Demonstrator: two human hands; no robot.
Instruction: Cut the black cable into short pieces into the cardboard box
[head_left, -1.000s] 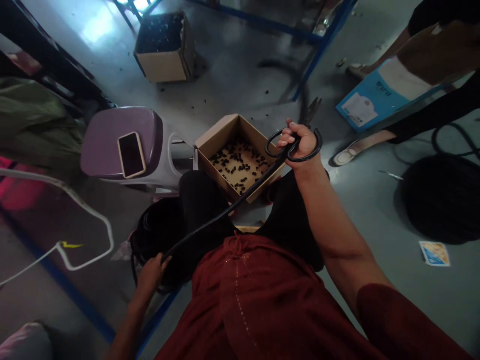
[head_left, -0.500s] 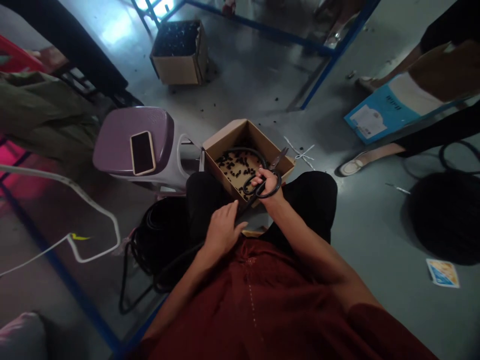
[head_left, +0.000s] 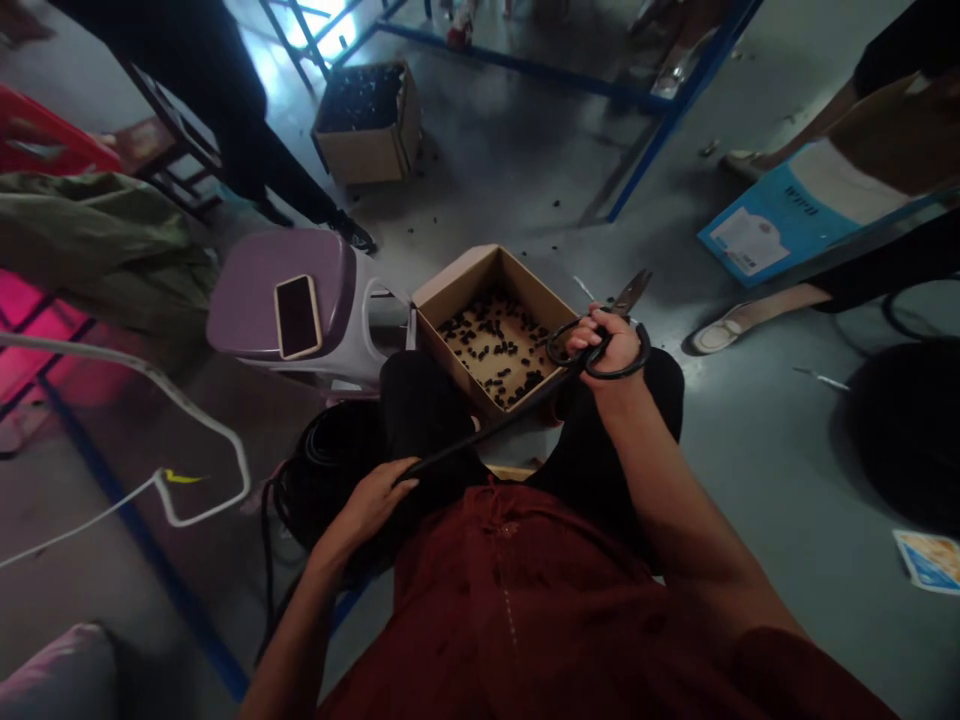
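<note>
A black tube [head_left: 487, 432] runs slantwise across my lap, stretched between my two hands. My left hand [head_left: 377, 497] is closed round its lower left part. My right hand [head_left: 611, 345] is closed on black-handled scissors [head_left: 632, 293], whose blades point up and to the right; the upper end of the tube meets this same hand. Beneath the tube, between my knees, stands an open cardboard box [head_left: 459, 375] with many short black pieces [head_left: 505, 348] on its bottom. Coiled black tubing [head_left: 322, 465] lies beside my left thigh.
A purple-topped stool [head_left: 259, 290] bearing a phone [head_left: 298, 316] stands at the left. Another box [head_left: 367, 155] of black pieces sits farther ahead. A blue carton [head_left: 772, 235] and a person's shoe [head_left: 718, 331] are at the right. Blue frame bars cross ahead and lower left.
My right hand has moved right and up with the scissors. My left hand has gone left and down, and the tube now stretches between them. A person's leg at upper left has shifted.
</note>
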